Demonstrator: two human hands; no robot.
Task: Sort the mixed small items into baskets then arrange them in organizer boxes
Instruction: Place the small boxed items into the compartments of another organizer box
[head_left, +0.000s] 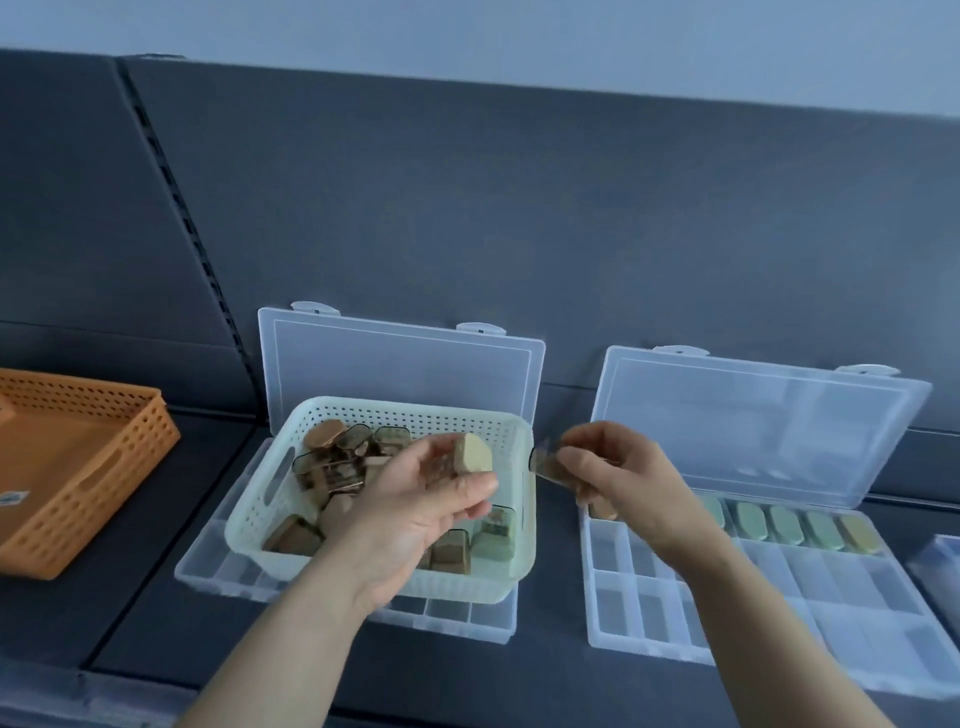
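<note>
the left hand is palm-up over the white basket, fingers curled round a pale tin and perhaps more pieces under it. the right hand is just right of the basket's rim and pinches a small piece between thumb and fingertips; the piece is too blurred to name.

inside the basket lies a heap of loose pieces, brown, copper and greenish, so much remains to be placed. the basket sits on top of an open lower organizer box, whose visible compartments look bare.

to the right of the basket, apart from it, stands the second organizer box, lid up. only its far row of compartments holds a filled row of pale green and beige pieces; the nearer compartments look empty.

well left of the basket is an orange basket, which shows almost nothing inside.

my judgement: sorting looks largely done, and arranging has only begun.
</note>
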